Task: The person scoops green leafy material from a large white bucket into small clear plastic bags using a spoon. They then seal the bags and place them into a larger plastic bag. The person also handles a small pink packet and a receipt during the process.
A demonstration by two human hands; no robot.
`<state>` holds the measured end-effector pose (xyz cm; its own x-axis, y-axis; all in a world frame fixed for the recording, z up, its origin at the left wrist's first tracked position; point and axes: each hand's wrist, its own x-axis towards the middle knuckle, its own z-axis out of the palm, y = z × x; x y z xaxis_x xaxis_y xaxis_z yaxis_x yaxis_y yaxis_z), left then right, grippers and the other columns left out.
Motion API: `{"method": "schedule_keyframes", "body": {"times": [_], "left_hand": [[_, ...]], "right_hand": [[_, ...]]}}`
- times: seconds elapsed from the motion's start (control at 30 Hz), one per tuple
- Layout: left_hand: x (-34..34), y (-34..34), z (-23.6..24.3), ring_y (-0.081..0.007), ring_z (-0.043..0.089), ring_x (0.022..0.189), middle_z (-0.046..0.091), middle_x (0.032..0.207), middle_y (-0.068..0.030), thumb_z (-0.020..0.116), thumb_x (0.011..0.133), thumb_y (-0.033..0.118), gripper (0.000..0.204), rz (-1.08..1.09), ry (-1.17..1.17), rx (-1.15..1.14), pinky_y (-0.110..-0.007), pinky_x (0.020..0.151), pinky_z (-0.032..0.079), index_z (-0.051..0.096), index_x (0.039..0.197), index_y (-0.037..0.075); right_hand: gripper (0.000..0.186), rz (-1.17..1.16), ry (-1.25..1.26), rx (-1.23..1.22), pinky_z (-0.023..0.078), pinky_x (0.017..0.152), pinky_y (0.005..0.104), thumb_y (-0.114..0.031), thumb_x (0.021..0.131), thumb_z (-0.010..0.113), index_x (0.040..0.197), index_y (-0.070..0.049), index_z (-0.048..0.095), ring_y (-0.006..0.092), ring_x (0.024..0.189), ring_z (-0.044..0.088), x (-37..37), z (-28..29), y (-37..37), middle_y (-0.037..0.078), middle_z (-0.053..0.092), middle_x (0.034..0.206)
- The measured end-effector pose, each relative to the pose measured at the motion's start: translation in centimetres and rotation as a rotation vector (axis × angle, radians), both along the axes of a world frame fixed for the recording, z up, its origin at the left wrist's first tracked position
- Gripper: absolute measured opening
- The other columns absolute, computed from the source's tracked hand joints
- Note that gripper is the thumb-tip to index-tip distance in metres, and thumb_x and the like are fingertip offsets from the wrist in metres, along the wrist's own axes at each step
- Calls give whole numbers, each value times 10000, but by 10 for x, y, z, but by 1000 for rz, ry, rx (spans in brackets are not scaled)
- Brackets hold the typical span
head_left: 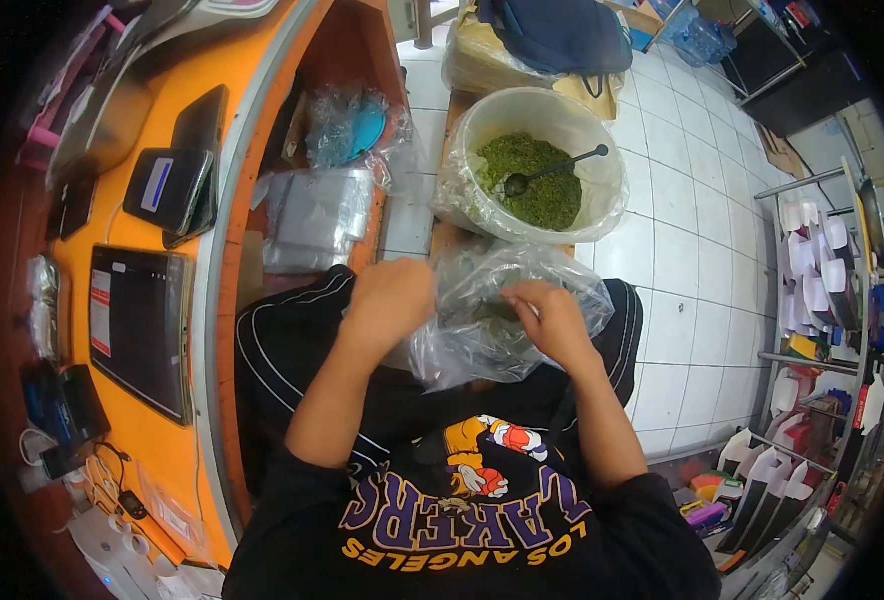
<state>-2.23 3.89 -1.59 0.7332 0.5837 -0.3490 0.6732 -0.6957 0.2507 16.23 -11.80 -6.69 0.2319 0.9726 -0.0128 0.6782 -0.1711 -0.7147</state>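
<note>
In the head view, sits with knees spread, wearing black trousers with pale piping and a black shirt with a printed front. Keeps the hands apart, one at either side of a clear plastic bag. Has the bag over the lap, crumpled and spread between the knees, just on the near side of a big tub. Curls the left hand at the bag's left edge. Bends the right hand over the bag's right part, thumb and fingers pointing inward. Cannot tell, for either hand, how firmly to call the grip on the plastic. Shows a dark greenish patch through the bag near the right fingertips, too hazy to name.

Beyond the bag, see chopped green leaves inside the tub, with a black spoon lying across them. Behind the tub, see a dark blue backpack. To the left, find a stack of clear bags on a shelf beneath an orange table. On that table, note a dark tablet and a phone. To the right, see white floor tiles and a crowded metal rack.
</note>
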Motion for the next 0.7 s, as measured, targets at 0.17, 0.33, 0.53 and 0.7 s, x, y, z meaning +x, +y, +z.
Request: {"method": "schedule_keyframes", "body": {"times": [0.17, 0.33, 0.53, 0.7], "left_hand": [[-15, 24, 19, -268, 638, 684, 647, 742, -177, 642, 835, 234, 264, 188, -425, -88, -372, 635, 488, 662, 871, -27], [-7, 22, 38, -198, 618, 866, 637, 1006, -126, 535, 932, 198, 304, 307, -1070, -717, -319, 727, 484, 558, 1160, -2], [26, -20, 27, -328, 550, 1137, 558, 1151, -227, 384, 971, 182, 380, 227, -1526, -1426, -428, 985, 433, 397, 1301, -5], [32, -26, 34, -287, 531, 1161, 528, 1243, -218, 499, 955, 195, 442, 286, -1436, -1174, -397, 978, 425, 370, 1331, 0]], "right_hand": [[270, 172, -109, 276, 490, 857, 401, -54, 806, 622, 1073, -42, 659, 353, 908, 632, -2, 1, 14, 145, 664, 1020], [271, 105, 145, 147, 502, 822, 353, -87, 832, 626, 1095, -24, 635, 301, 898, 638, -1, 14, 2, 120, 657, 1041], [242, -166, 991, 254, 493, 754, 270, -123, 836, 687, 1049, -20, 637, 131, 876, 626, -47, 64, 19, 92, 664, 969], [151, -300, 890, 314, 460, 662, 233, -102, 867, 662, 984, -10, 632, 114, 703, 595, -47, 59, 27, 53, 651, 797]]}}
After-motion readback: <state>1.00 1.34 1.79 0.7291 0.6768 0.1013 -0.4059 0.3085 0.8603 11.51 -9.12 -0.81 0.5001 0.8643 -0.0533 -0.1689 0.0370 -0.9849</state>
